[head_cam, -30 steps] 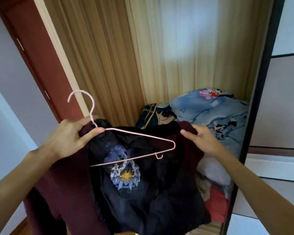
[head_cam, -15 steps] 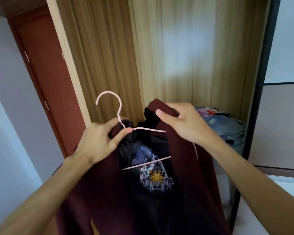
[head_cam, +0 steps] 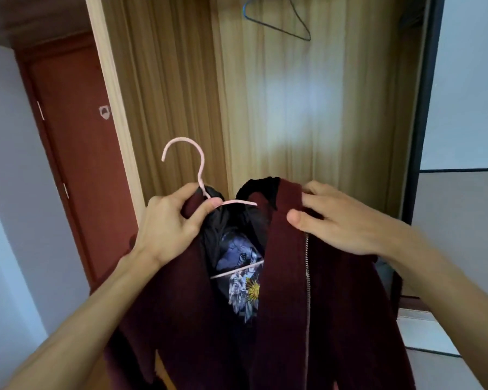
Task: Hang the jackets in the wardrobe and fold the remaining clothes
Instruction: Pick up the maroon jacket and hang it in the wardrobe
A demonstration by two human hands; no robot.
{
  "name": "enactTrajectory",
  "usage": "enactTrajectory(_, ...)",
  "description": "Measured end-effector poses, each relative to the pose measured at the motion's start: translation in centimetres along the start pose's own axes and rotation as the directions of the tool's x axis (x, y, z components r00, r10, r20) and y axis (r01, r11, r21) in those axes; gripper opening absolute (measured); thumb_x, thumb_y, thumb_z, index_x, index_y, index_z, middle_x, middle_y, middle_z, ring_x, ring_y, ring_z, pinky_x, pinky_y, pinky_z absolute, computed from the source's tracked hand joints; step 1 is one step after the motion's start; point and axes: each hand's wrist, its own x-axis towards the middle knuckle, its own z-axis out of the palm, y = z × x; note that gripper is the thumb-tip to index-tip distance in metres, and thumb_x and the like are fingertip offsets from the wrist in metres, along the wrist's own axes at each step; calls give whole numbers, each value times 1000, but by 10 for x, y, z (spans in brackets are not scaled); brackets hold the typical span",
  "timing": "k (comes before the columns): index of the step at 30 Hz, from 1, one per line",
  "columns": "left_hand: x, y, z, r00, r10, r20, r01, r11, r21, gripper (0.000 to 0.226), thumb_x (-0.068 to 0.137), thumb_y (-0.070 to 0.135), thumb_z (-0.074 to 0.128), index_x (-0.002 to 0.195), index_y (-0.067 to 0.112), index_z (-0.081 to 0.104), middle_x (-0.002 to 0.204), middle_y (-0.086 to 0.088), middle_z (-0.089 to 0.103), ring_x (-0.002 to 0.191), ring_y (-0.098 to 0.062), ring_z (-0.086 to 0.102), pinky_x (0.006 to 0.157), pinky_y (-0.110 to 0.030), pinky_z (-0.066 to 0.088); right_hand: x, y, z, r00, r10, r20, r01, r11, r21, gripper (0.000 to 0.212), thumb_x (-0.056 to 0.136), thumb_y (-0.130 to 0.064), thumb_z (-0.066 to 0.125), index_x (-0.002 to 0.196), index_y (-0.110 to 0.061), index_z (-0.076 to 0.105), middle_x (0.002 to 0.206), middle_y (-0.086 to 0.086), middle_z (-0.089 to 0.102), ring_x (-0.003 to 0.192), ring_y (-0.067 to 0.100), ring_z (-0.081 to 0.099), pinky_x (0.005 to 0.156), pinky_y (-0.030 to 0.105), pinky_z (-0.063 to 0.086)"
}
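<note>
Lifted higher, jacket [head_cam: 307, 291] now drapes both hanger [head_cam: 238, 203] shoulders; left hand [head_cam: 166, 223], nine o'clock, pinches the hanger neck, right hand [head_cam: 341, 220], three o'clock, grips the jacket. Seemingly ready for hanging.

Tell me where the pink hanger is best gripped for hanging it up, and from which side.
At its neck, just under the hook, coming from the left and below, where the left hand pinches the pink hanger. The hook stands upright and bare; the maroon jacket drapes over its shoulders, so probably only the neck is free.
</note>
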Motion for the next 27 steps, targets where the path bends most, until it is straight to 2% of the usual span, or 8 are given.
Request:
enactTrajectory(3,4,-5,-5,999,-10,-31,10,1000,-15,36,90,60,59,93,25,66,72,3,71,73,-24,68,69,-38,53,-11,9,-6,1000,7,-19,-7,1000,-27,72,69,-92,43,125,-50,57,131,-18,49,126,6,45,111,35,38)
enactTrajectory(5,4,-9,-9,999,-8,-44,7,1000,-27,37,89,63,56,94,27,66,75,5,72,73,-19,69,71,-39,53,-16,16,-9,965,73,-251,-41,991,128,58,67,-79,65,109,-39,67,118,-16,62,111,3,59,99,32,50)
enactTrajectory(7,2,-11,-11,999,-2,-54,-1,999,-45,37,88,63,56,94,29,67,77,8,72,74,-16,70,72,-38,54,-17,21,-10,899,185,-397,-76,959,274,67,60,-62,81,113,-28,57,121,-10,61,111,3,59,88,17,49)
enactTrajectory(11,0,-8,-12,997,28,-75,-34,996,-80,30,88,58,59,91,29,66,71,10,69,62,-13,62,68,-33,51,-1,8,-2,994,27,-104,-12,990,138,111,57,-62,86,149,-42,27,146,-28,39,133,-9,36,106,12,30)
enactTrajectory(14,2,-6,-17,995,58,-80,-64,994,-85,24,88,55,63,94,32,66,70,14,68,58,-6,58,65,-29,51,15,3,9,999,7,-53,-8,1000,-16,84,54,-75,81,126,-43,52,116,-26,63,107,-5,58,93,29,51)
enactTrajectory(17,4,-9,-22,994,85,-64,-90,992,-84,24,88,56,63,94,34,66,64,13,65,52,-6,55,59,-28,50,26,-6,20,997,6,-81,-8,1000,-15,70,50,-80,79,97,-31,63,85,-9,71,77,5,65,71,43,55)
enactTrajectory(23,15,-16,-19,997,72,-8,-72,992,-104,32,87,63,61,97,33,66,71,5,70,63,-15,66,63,-39,53,35,-37,22,1000,2,-28,4,972,235,51,57,-54,90,102,-36,73,92,-16,76,87,-1,69,81,33,56)
enactTrajectory(27,29,-5,-13,983,186,-1,-185,979,-82,35,88,63,60,106,34,67,71,10,70,64,-12,67,64,-37,54,41,-57,18,998,55,-36,-42,955,293,66,49,-67,86,87,-15,72,77,-1,72,70,8,66,64,35,51)
